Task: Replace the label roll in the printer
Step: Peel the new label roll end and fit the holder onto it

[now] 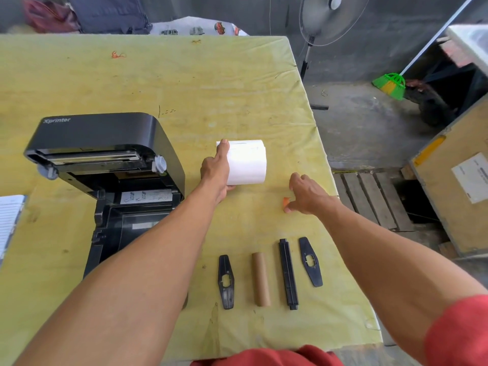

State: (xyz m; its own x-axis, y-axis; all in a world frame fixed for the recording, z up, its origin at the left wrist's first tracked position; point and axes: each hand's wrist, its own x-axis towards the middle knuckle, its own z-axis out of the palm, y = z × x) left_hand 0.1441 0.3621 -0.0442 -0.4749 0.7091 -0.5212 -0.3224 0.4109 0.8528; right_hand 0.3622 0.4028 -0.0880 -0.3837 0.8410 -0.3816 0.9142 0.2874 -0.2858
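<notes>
A black label printer [105, 165] stands at the left of the table with its lid raised and its roll bay exposed. To its right my left hand [215, 169] grips the left end of a white label roll [248, 162] lying on its side. My right hand [307, 192] rests on the cloth further right, fingers pinching a small orange scrap [286, 201]. Near the front edge lie two flat black roll guides [226, 281] [311, 261], an empty brown cardboard core [261, 279] and a black spindle bar [288, 273], side by side.
The table [158, 83] wears a yellow-green cloth; its right edge runs just past my right hand. A notebook [9, 220] lies at the left edge. Off the table to the right are a wooden pallet [369, 199], a crate [454, 186], a fan [327, 19] and a broom [390, 84].
</notes>
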